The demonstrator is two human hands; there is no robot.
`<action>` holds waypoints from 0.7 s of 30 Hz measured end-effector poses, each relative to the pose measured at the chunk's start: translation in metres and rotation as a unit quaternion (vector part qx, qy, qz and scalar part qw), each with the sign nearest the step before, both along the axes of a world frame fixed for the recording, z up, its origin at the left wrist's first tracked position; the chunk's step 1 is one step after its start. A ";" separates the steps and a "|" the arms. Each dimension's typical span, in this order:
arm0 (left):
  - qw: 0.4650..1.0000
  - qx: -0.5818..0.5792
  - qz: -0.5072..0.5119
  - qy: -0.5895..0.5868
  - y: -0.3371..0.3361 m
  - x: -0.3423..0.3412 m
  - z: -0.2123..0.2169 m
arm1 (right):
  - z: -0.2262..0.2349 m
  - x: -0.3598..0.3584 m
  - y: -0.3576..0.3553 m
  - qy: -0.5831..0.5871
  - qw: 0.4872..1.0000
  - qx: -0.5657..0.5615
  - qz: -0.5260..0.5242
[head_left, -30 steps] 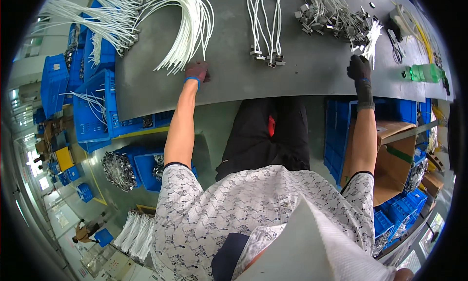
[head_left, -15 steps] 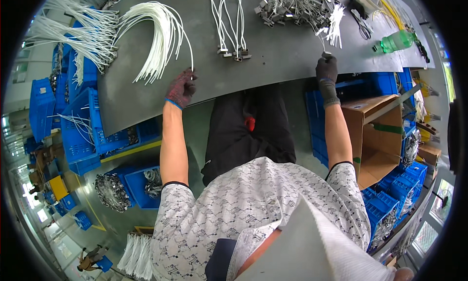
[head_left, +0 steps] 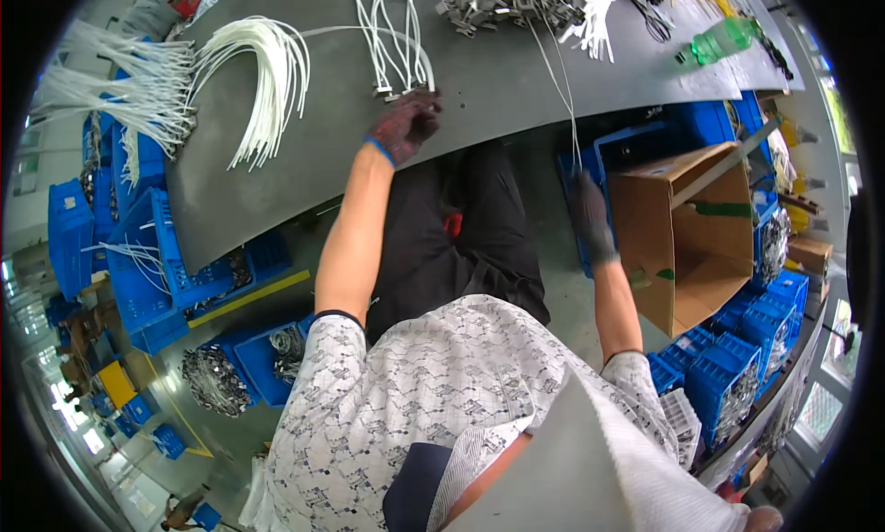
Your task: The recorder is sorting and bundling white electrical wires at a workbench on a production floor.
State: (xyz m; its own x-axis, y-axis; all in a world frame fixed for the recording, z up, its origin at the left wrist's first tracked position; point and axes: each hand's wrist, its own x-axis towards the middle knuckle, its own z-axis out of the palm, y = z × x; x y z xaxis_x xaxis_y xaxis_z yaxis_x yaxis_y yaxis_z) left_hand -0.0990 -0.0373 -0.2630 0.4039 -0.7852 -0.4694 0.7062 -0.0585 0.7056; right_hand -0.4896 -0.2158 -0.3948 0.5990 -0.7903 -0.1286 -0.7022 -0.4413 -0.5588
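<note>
My left hand (head_left: 406, 128), in a dark red-and-black work glove, is closed at the table's near edge. Its fingertips pinch the end of a thin white flexible tube (head_left: 369, 29), which arcs over from the curved white bundle (head_left: 281, 80). Right beside that hand lie several white strands (head_left: 380, 34) with metal ends. My right hand (head_left: 590, 217), in a dark grey glove and blurred, is below the table edge. Closed fingers grip thin pale wires (head_left: 564, 94) stretched taut from the tangled pile of metal-ended wires (head_left: 516, 2); the gripped end is hidden.
Short white strips (head_left: 597, 20) and a green bottle (head_left: 724, 41) lie on the grey table (head_left: 221, 209) at right. Another white bundle (head_left: 129, 94) hangs over its left end. A cardboard box (head_left: 645, 246) stands below right, near blue crates (head_left: 728, 384). More blue crates (head_left: 143, 283) stand at left.
My left hand has moved right, drawing a white tube out of the bundle. My right hand has pulled back below the table edge, stretching wires from the pile. The view has shifted slightly.
</note>
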 end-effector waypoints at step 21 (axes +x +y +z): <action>0.998 -0.008 -0.052 0.024 -0.094 -0.114 -0.050 | -0.062 -0.248 0.202 0.135 0.988 0.066 -0.023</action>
State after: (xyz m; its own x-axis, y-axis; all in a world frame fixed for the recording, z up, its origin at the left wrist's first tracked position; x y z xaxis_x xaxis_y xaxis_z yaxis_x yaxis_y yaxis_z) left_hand -0.2134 -0.1312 -0.3127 0.2968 -0.8290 -0.4740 0.7299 -0.1231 0.6724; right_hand -0.7378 -0.0137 -0.4563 0.4931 -0.7811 -0.3829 -0.8509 -0.3415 -0.3992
